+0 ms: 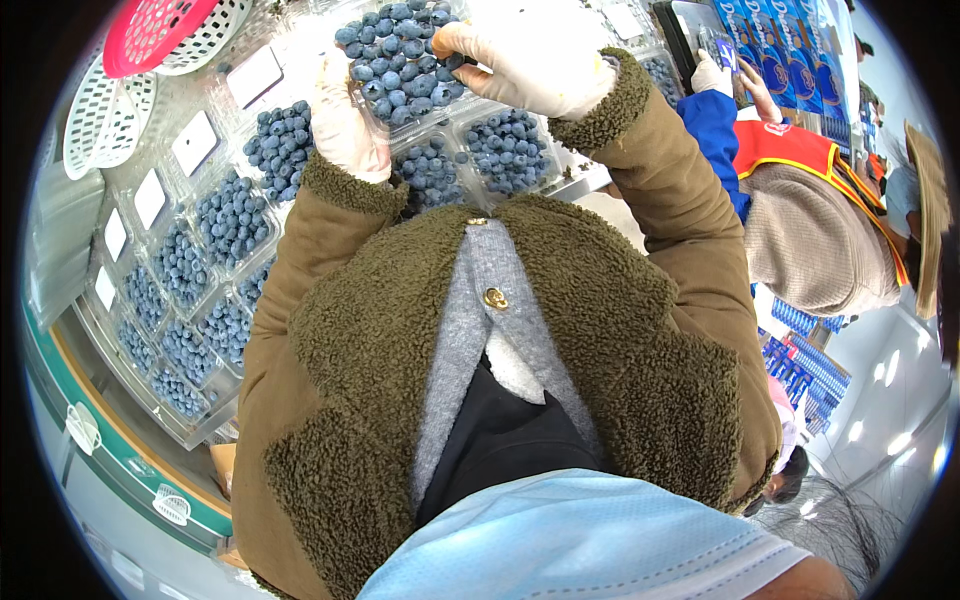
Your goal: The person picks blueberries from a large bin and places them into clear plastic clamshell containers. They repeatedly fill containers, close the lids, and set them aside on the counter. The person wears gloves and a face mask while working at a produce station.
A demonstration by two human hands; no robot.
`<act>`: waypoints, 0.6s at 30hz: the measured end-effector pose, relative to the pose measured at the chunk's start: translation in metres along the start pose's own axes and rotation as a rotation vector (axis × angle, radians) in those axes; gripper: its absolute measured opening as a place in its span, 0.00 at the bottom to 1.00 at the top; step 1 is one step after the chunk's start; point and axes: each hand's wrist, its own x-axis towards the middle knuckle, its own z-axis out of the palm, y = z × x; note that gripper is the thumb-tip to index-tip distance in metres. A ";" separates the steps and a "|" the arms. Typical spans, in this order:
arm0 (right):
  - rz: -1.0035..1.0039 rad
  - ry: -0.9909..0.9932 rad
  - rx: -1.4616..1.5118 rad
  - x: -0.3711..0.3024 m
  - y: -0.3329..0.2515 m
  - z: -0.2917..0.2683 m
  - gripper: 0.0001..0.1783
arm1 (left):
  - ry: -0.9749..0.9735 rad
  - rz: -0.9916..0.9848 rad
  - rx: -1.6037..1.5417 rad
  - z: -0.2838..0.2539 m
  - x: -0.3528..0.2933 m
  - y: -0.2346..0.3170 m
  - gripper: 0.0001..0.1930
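Note:
A clear plastic punnet of blueberries [405, 75] is in front of me, filled to the top. My left hand [345, 125], in a pale thin glove, lies along the punnet's left side and steadies it. Over its right side reaches my right hand [530, 70], gloved too, with a fingertip that looks bare. Its index finger and thumb curl around a blueberry [455, 61] at the edge of the heap. Just nearer to me stand two more filled punnets, one on the left [428, 170] and one on the right [507, 150].
Several open punnets of blueberries [232, 218] fill the left of the display, their lids bearing white labels [195, 143]. White baskets [110, 110] and a pink one [155, 35] stand at the far left. A co-worker in a red vest [790, 150] handles a package at right, beside blue boxes [790, 50].

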 end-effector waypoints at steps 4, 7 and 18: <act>0.055 -0.049 0.036 0.003 0.010 0.001 0.11 | -0.046 -0.013 -0.064 0.010 -0.002 0.005 0.18; 0.051 -0.066 0.044 0.016 0.014 0.007 0.10 | -0.050 0.012 -0.090 0.015 -0.002 0.010 0.15; 0.049 -0.241 0.066 0.068 0.009 0.023 0.15 | 0.108 0.172 -0.071 0.000 -0.010 0.029 0.16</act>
